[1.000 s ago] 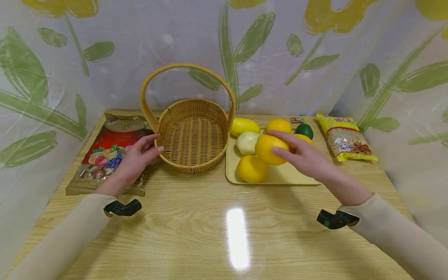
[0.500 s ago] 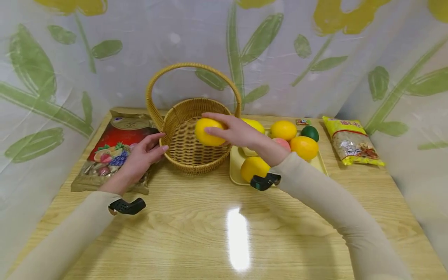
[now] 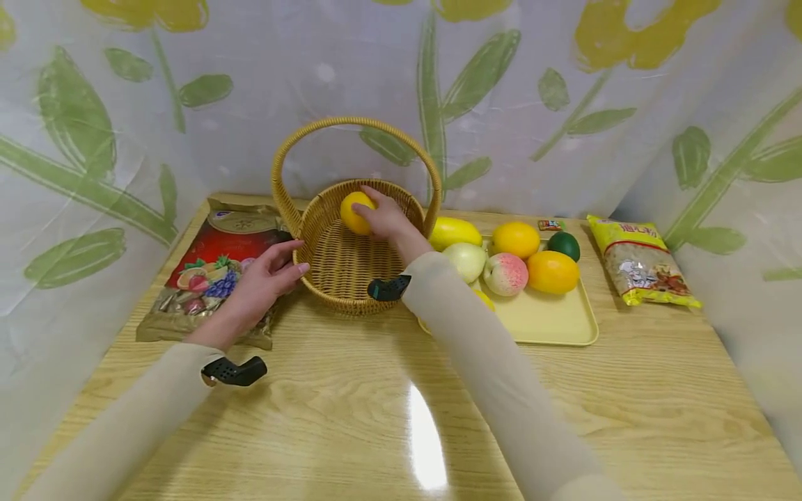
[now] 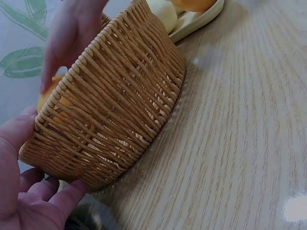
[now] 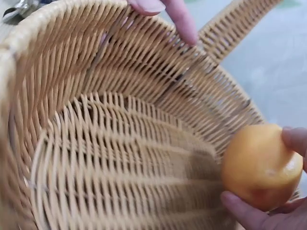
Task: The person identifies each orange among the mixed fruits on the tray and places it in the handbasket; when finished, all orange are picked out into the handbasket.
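Orange fruit (image 3: 352,214), one in right hand (image 3: 387,218); one basket (image 3: 356,267); one tray (image 3: 554,321)

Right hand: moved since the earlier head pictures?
Yes: against the tray and basket in the head view, the right hand, gripping a yellow fruit, went left from over the tray to the basket's far side.

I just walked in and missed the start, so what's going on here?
A person is handling fruit with bare hands. The right hand grips a yellow-orange fruit inside the wicker basket, toward its far side, and has not let go. The left hand holds the basket at its left side. To the right, a tray bears more fruit, including a pinkish peach.
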`<control>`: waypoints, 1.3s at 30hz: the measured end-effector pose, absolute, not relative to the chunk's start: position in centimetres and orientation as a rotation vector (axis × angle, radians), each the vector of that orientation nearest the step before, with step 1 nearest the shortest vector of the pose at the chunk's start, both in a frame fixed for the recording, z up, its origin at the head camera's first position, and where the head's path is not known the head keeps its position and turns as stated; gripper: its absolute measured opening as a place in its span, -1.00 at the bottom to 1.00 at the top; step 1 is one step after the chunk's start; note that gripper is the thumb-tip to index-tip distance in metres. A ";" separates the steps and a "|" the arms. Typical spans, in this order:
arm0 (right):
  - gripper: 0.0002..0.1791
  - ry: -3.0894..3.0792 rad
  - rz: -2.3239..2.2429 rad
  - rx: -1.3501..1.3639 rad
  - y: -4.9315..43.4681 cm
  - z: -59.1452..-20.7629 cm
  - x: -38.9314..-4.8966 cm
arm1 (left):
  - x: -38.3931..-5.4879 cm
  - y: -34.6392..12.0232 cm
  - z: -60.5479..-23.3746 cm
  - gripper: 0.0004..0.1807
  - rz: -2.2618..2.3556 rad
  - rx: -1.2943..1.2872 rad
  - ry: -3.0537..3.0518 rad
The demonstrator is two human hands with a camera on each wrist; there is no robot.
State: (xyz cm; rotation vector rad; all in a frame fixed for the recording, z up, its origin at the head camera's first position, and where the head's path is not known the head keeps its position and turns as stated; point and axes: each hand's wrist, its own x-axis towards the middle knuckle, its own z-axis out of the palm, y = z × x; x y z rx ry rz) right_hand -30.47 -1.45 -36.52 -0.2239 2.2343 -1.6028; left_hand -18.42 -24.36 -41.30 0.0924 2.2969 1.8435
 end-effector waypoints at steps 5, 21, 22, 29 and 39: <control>-0.39 2.376 -1.566 -0.185 -2.6 -37.9 -30.7 | -18.4 -24.4 -41.3 -0.23 1.849 0.091 2.282; -0.38 2.496 -1.391 -0.231 -4.2 -38.5 -30.8 | -18.4 -24.3 -41.1 -0.23 1.833 0.081 2.304; -0.38 2.500 -1.383 -0.238 -4.1 -38.5 -30.8 | -18.4 -24.3 -41.1 -0.23 1.835 0.080 2.300; -0.38 2.490 -1.352 -0.277 -3.8 -38.5 -31.2 | -18.5 -24.3 -41.0 -0.23 1.831 0.076 2.296; -0.43 2.566 -1.318 -0.453 -2.1 -36.2 -30.5 | -18.5 -24.3 -41.1 -0.24 1.846 0.086 2.283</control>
